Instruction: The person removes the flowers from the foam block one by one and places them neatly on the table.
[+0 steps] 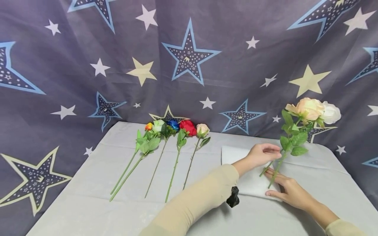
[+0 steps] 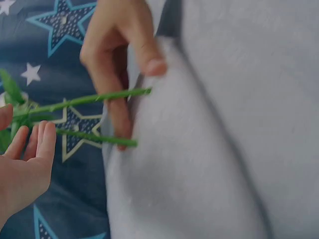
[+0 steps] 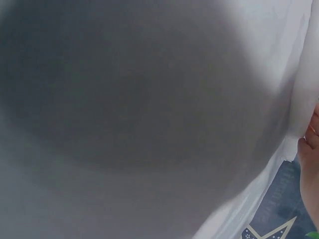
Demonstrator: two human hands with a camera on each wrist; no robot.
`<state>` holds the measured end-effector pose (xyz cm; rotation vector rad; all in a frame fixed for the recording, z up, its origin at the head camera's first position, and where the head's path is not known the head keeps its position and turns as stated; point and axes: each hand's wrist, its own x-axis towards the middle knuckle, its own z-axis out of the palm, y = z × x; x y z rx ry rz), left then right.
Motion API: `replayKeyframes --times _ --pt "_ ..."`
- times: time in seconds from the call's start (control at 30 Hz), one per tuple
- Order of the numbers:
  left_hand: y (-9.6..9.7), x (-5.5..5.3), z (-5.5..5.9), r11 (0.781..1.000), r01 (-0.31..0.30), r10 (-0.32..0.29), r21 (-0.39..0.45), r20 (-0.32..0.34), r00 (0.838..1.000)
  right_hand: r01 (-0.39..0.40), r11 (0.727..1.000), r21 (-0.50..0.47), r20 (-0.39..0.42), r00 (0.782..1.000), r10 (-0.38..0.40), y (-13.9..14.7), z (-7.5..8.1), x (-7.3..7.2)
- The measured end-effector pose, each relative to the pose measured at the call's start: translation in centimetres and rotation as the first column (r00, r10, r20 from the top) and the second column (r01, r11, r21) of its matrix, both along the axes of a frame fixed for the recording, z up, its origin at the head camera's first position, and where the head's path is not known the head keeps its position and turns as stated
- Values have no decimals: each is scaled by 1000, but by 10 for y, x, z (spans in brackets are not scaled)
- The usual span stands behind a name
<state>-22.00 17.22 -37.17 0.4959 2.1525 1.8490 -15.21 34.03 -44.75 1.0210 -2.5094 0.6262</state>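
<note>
My left hand (image 1: 262, 154) pinches two artificial roses by their stems; one bloom is peach (image 1: 310, 108), the other white (image 1: 331, 113). Both stand nearly upright, and their cut stem ends (image 2: 142, 91) slant down over a folded white sheet (image 1: 234, 154) on the table. At the right end of that sheet rests my right hand (image 1: 292, 192), its fingers and thumb spread apart along the edge. In the right wrist view, the fingers (image 3: 314, 130) touch the sheet's border. Sheet and shadow fill most of that view.
Several roses lie side by side to the left: orange (image 1: 148, 126), pale green (image 1: 158, 126), blue (image 1: 173, 124), red (image 1: 189, 127) and cream (image 1: 202, 129). A small black device (image 1: 233, 197) sits under the left sleeve. Behind the grey-white table (image 1: 88, 209) hangs a star-patterned curtain (image 1: 224, 39).
</note>
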Motion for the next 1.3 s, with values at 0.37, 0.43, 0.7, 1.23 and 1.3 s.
replayKeyframes --times 0.37,0.43,0.7,1.23,1.3 --pt "5 16 -6 998 39 -34 -55 86 996 64 998 23 7 998 -64 -1 1 2" --pt "3 17 -5 997 38 -34 -61 67 997 62 998 25 7 998 -62 0 1 2" --pt "-4 20 -2 997 33 -37 -67 -50 998 78 996 44 -27 997 -76 1 0 2" --pt "-13 19 -7 998 6 -14 -62 -139 990 76 994 81 -21 997 -75 -2 4 1" --pt "-13 19 -7 998 13 -21 -54 -141 990 83 993 83 -17 997 -81 -2 4 2"
